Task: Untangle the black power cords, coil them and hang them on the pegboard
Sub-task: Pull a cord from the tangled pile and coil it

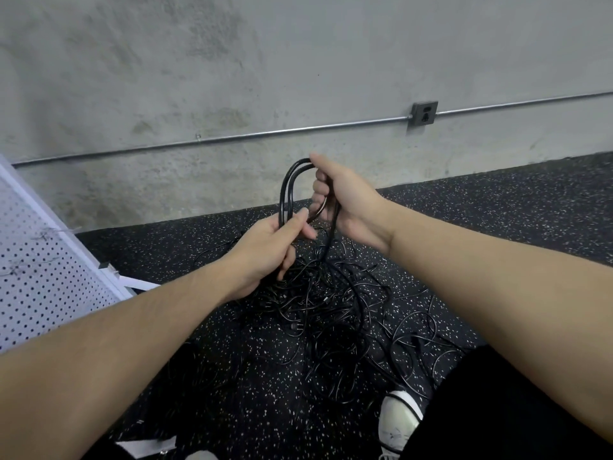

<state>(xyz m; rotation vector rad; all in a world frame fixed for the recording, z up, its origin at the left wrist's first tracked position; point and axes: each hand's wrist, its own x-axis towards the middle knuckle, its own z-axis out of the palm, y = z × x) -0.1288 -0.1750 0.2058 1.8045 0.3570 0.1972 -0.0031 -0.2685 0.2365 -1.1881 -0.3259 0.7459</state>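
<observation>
A black power cord loop (288,187) is held up in front of me, a few turns of it stacked together. My right hand (345,200) grips the top and right side of the loop. My left hand (268,250) holds the bottom of the loop, thumb pressed over the strands. From the loop a strand drops into a tangled pile of black cords (331,310) on the speckled floor below. The white pegboard (39,270) leans at the left, with wire hooks on it.
A concrete wall with a metal conduit (232,138) and an outlet box (424,113) stands behind. The floor is black speckled rubber. My white shoe (398,423) and black trouser leg lie at the lower right, beside loose cord ends.
</observation>
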